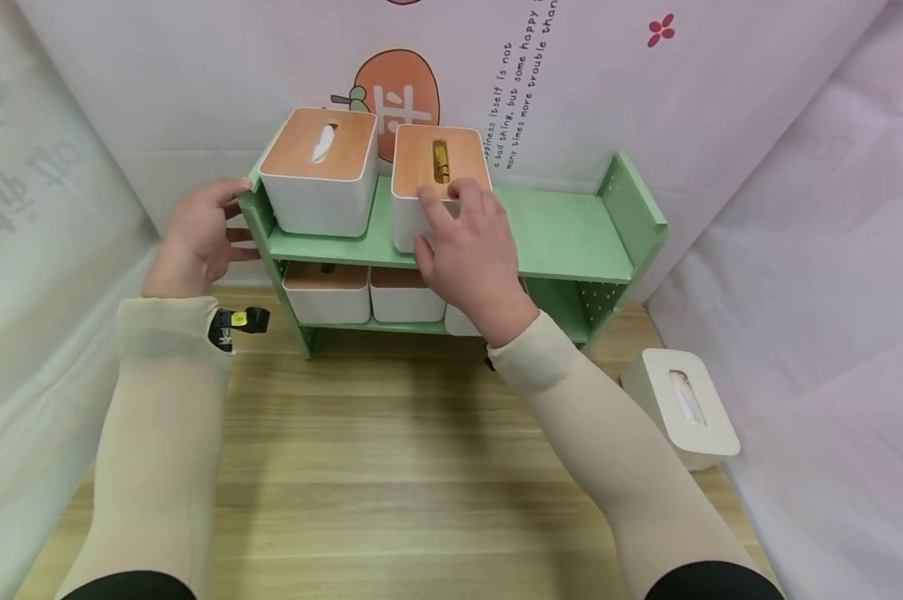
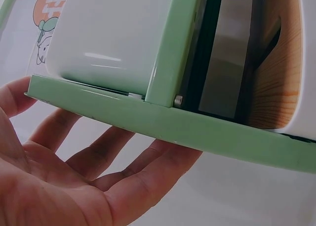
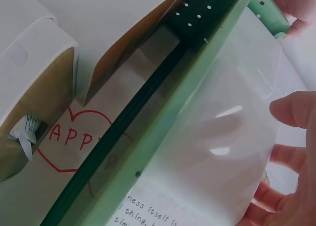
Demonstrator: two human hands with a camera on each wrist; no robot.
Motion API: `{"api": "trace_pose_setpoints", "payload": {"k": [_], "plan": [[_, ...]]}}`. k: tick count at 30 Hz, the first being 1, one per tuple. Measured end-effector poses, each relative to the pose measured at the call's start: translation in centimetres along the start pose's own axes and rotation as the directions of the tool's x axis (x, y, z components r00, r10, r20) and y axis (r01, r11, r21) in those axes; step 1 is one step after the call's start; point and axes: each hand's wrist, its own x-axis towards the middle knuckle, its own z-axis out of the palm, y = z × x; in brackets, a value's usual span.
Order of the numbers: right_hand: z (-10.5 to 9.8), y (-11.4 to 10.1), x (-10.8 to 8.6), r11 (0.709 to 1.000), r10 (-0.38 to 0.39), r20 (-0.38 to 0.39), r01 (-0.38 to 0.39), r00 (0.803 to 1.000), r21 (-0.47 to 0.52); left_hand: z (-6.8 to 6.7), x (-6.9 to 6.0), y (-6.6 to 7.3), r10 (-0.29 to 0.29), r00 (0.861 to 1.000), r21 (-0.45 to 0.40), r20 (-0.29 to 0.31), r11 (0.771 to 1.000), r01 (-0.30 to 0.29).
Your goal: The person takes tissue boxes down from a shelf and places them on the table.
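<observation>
My left hand (image 1: pixel 202 237) lies against the left end panel of a green two-tier shelf (image 1: pixel 564 233). In the left wrist view its fingers (image 2: pixel 148 181) spread along the panel's outer side, the thumb at one end. My right hand (image 1: pixel 474 246) touches the front upper edge of a white tissue box (image 1: pixel 410 221) with a wood-look lid, fingertips on the lid and thumb at the front. Something yellow shows in that lid's slot. To its left on the top tier stands a similar tissue box (image 1: pixel 320 200), something white in its slot.
Several white boxes (image 1: pixel 327 300) with wood-look lids stand on the lower tier, partly hidden by my right hand. On the wooden floor (image 1: pixel 361 467), at the right, sits a box with a pale lid (image 1: pixel 665 392). Printed white sheeting (image 1: pixel 571 83) hangs behind and at both sides.
</observation>
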Motion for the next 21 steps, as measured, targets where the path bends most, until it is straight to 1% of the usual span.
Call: {"api": "trace_pose_setpoints", "payload": {"k": [2, 4, 9, 11, 15, 21], "plan": [[-0.16, -0.05, -0.16, 1.000, 0.016, -0.009, -0.016, 1.000, -0.006, 0.08, -0.01, 0.00, 0.002, 1.000, 0.004, 0.001, 1.000, -0.002], [-0.22, -0.26, -0.23, 1.000, 0.016, -0.017, -0.016, 1.000, -0.009, 0.11, -0.06, 0.00, 0.009, 1.000, 0.013, 0.003, 1.000, -0.009], [0.20, -0.85, 0.00, 0.999, -0.039, -0.058, 0.039, 0.998, -0.012, -0.03, -0.09, -0.05, 0.023, 1.000, 0.026, 0.007, 0.999, -0.023], [0.35, -0.89, 0.10, 0.999, -0.045, -0.080, 0.044, 0.996, -0.018, -0.05, -0.06, -0.07, 0.024, 1.000, 0.025, 0.009, 0.999, -0.024], [0.32, -0.71, 0.10, 0.999, -0.029, -0.115, 0.026, 0.993, -0.033, 0.00, -0.02, -0.11, 0.025, 1.000, 0.021, 0.013, 0.999, -0.025], [0.11, -0.14, -0.21, 0.998, -0.007, -0.129, -0.001, 0.992, -0.059, -0.04, -0.08, -0.06, 0.023, 0.999, -0.010, 0.023, 1.000, -0.023]]}}
